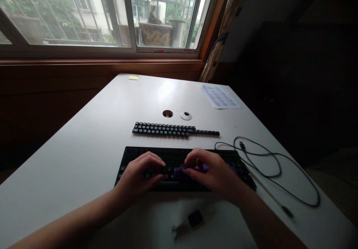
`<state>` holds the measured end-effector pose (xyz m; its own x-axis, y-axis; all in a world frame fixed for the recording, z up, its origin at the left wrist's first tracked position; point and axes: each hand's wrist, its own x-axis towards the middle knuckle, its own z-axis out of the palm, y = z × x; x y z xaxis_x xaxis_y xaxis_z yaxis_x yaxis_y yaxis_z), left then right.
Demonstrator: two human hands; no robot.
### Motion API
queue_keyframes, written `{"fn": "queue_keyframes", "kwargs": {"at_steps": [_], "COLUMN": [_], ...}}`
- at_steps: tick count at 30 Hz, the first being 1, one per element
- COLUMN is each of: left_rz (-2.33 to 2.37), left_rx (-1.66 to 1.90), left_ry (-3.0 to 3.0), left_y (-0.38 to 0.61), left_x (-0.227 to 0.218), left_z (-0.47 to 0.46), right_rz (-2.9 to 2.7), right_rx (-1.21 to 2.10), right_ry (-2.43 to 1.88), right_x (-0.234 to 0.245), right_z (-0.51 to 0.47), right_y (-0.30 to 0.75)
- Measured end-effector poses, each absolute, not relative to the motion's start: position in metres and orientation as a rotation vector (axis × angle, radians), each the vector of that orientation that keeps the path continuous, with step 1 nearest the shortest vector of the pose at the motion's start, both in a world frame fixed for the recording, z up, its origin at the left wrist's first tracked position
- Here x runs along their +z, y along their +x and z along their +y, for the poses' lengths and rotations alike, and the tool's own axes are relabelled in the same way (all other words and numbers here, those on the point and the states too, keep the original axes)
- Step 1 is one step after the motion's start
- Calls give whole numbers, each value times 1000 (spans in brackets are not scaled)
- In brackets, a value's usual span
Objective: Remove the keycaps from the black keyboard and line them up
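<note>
A black keyboard (167, 153) lies in front of me, with many of its keycaps off and a few left near its lower rows. Over its left half, my left hand (142, 170) is closed in a pinch, with what looks like a small black keycap (164, 169) between thumb and forefinger. My right hand (208, 170) grips a bunched purple cloth (180, 170) just to the right of that keycap. Behind the keyboard, loose black keycaps (162, 128) stand in neat rows.
A black cable (279, 161) loops at the right, beside a thin stick with a dark tip (286, 211). A blurred clear tool with a black block (195, 217) lies near me. Farther back are a cable hole (167, 113), its white cover (186, 116), printed paper (220, 97) and a yellow note (133, 77).
</note>
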<state>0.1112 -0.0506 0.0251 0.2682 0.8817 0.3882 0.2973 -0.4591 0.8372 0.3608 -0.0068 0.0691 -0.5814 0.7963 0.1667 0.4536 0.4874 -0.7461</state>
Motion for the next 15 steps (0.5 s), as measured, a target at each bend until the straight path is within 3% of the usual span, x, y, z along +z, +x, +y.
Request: {"fn": "queue_keyframes", "kwargs": {"at_steps": [4, 15], "left_rz": [1054, 1057], "left_rx": [1144, 1106], "left_ry": [1935, 1937], "left_y": [110, 112], "left_x": [24, 25], "left_z": [-52, -53], "right_rz": [-2140, -1981], "right_rx": [728, 676], "right_ry": [-814, -756], "right_x": [57, 41], "right_z": [-20, -27], "right_y": [334, 322]}}
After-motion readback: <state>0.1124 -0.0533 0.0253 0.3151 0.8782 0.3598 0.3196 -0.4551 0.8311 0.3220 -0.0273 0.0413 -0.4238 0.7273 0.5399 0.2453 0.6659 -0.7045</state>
